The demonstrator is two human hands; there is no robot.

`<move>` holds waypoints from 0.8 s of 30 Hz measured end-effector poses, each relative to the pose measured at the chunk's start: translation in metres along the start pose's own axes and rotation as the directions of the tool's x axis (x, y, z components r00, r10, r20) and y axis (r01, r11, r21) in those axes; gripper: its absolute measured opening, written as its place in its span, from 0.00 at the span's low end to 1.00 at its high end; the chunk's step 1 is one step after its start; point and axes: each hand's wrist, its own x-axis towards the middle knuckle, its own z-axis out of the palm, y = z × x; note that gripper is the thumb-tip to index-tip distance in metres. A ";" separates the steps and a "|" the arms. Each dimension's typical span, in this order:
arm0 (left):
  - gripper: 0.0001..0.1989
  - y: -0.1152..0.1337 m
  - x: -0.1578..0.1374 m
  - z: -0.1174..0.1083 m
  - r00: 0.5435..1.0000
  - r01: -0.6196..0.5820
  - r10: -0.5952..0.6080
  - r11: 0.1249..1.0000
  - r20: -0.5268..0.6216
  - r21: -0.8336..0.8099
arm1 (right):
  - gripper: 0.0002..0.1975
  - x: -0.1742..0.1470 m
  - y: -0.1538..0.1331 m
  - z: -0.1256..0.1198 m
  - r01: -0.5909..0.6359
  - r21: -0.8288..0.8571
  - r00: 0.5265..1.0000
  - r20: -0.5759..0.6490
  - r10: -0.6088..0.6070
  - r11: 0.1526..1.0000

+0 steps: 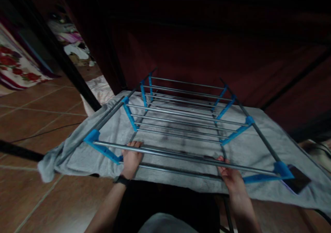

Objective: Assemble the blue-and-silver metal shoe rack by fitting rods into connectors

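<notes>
A drying rack (186,114) stands on the grey cloth (274,133): likely light, stiff, slick; best held at its corners. Left hand (131,162) and right hand (231,175) meet it at the cloth's front; clamping cannot be told.

The front tube of the drying rack (186,115) crosses in front of the left hand (131,160) and right hand (231,175), hiding parts of their fingers, so how each grips is unclear. Both forearms run off the bottom edge. A blue corner bracket (283,171) covers part of the smartphone (300,182). The grey cloth (279,136) hides most of the surface beneath it. The floral fabric (18,65) is cut by the left edge; the heap behind (74,41) is too dim to sort out, and clutter (318,153) at the right edge is cropped and blurred.
</notes>
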 end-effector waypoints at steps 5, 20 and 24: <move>0.18 -0.011 0.000 -0.003 0.995 -0.093 0.094 0.995 -0.021 0.042 | 0.12 -0.013 -0.006 0.028 -0.084 0.295 0.989 -0.091 0.116 0.952; 0.21 -0.018 0.001 0.002 0.997 -0.071 0.072 0.997 -0.023 0.012 | 0.13 -0.020 -0.011 0.050 0.134 0.361 0.970 -0.238 -0.048 0.923; 0.23 -0.021 0.000 0.005 0.999 -0.015 0.015 1.000 -0.028 0.027 | 0.18 -0.019 -0.009 0.054 0.156 0.347 0.960 -0.275 -0.059 0.925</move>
